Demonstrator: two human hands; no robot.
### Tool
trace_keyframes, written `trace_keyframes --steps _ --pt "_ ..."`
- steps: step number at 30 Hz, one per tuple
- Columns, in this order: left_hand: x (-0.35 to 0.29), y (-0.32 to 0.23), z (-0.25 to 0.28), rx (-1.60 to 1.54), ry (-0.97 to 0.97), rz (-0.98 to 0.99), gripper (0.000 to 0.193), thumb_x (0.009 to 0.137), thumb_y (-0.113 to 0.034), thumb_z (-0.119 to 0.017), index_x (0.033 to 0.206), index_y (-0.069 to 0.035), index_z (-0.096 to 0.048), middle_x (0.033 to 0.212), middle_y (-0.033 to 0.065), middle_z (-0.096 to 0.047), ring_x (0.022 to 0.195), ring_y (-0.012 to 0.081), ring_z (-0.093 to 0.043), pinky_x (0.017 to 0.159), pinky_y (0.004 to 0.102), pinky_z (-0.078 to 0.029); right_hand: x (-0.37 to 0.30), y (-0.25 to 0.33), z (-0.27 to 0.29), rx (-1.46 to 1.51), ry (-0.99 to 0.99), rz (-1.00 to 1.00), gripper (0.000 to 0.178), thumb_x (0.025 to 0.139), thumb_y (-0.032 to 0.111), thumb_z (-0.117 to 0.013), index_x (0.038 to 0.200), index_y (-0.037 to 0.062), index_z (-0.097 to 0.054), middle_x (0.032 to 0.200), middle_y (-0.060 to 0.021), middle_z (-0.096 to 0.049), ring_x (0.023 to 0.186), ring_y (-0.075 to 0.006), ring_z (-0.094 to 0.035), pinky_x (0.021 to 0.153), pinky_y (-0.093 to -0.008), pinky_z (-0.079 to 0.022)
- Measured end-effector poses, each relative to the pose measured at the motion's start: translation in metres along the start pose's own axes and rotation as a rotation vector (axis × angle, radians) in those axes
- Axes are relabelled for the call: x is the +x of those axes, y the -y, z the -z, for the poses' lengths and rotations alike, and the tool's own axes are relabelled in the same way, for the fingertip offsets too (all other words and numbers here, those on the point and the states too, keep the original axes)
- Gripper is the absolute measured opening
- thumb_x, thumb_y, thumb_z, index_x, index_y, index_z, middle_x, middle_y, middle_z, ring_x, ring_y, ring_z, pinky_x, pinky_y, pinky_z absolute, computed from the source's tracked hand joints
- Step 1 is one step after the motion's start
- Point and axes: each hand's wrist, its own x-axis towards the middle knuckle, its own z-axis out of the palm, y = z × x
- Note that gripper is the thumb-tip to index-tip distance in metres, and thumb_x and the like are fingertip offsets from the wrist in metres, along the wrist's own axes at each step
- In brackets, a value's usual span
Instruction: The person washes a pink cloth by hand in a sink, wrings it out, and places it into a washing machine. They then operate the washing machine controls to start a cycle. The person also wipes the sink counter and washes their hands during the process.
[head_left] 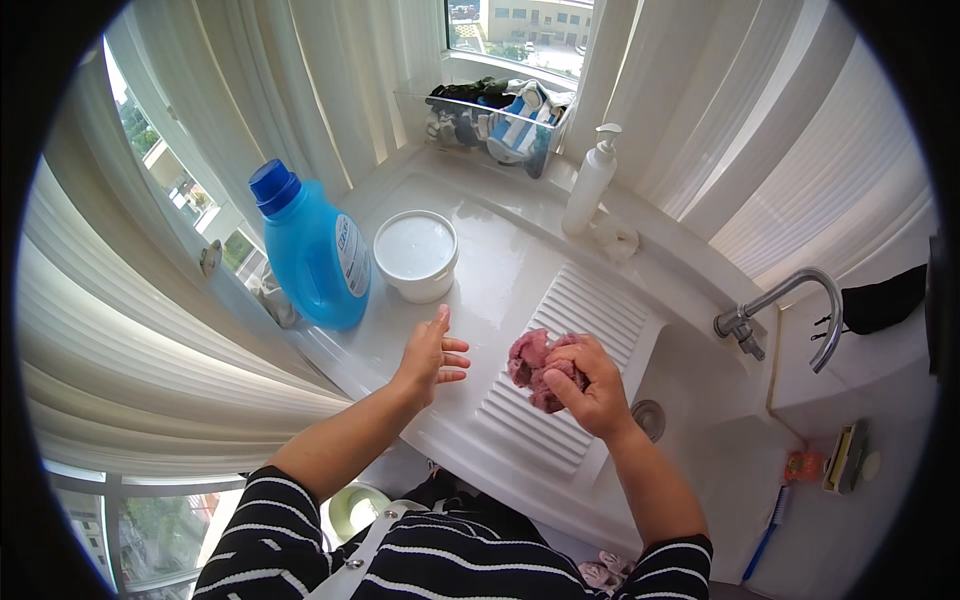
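Observation:
My right hand (590,388) is closed around a crumpled, dusty-pink cloth (540,368), which bunches out to the left of my fingers. Beneath it lies the ribbed washboard (545,430) of the white sink. My left hand (437,355) hovers over the smooth white counter with fingers spread, holding nothing. Just beyond that hand stands a white round tub (417,250) with its lid on. A blue detergent bottle (318,255) with a dark blue cap stands left of the tub.
A clear bin (500,125) of folded cloths sits at the back by the window. Right of it are a white pump bottle (592,185) and a chrome faucet (785,310) over the basin with its drain (649,420). A blue-handled brush (768,530) lies far right.

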Motion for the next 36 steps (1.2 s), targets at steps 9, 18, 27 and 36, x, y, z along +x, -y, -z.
trace_keyframes --steps 9,18,27,36 --pt "0.033 -0.031 0.03 -0.158 -0.339 -0.238 0.079 0.088 -0.042 -0.061 0.138 -0.002 -0.015 0.096 0.0177 -0.06 0.069 0.0218 -0.062 0.055 0.031 -0.049 0.051 -0.07 -0.134 -0.756 0.359 0.208 0.033 0.086 0.038 -0.057 0.115 0.0258 -0.063 0.139 -0.0062 -0.042 0.13 -0.0375 -0.031 0.099 -0.0659 -0.027" --pt "0.042 -0.047 0.042 -0.113 -0.215 -0.264 0.062 0.084 -0.015 -0.05 0.137 0.004 -0.024 0.083 0.0167 -0.064 0.063 0.0209 -0.064 0.053 0.0299 -0.051 0.046 -0.12 0.021 -1.179 -0.024 -0.412 0.015 0.083 0.025 -0.062 0.094 0.0141 -0.065 0.105 -0.0089 -0.06 0.097 -0.0328 -0.053 0.085 -0.0466 -0.044" --pt "-0.035 -0.027 0.111 -0.033 0.05 -0.253 0.051 0.073 -0.003 -0.046 0.123 0.007 -0.045 0.075 0.0144 -0.064 0.05 0.0165 -0.061 0.047 0.0266 -0.052 0.034 -0.055 -0.096 -0.495 0.835 0.571 0.037 0.084 0.013 -0.059 0.12 0.0079 -0.055 0.13 -0.0145 -0.049 0.125 -0.0338 -0.041 0.101 -0.0463 -0.037" --pt "-0.048 -0.021 0.167 0.013 0.121 -0.285 0.067 0.076 -0.006 -0.053 0.14 0.003 -0.032 0.106 0.0125 -0.061 0.078 0.0152 -0.065 0.059 0.0269 -0.056 0.178 -0.108 -0.142 -0.575 0.381 0.516 0.049 0.077 0.031 -0.067 0.119 0.0098 -0.054 0.125 -0.0165 -0.046 0.124 -0.0397 -0.037 0.099 -0.0563 -0.031"
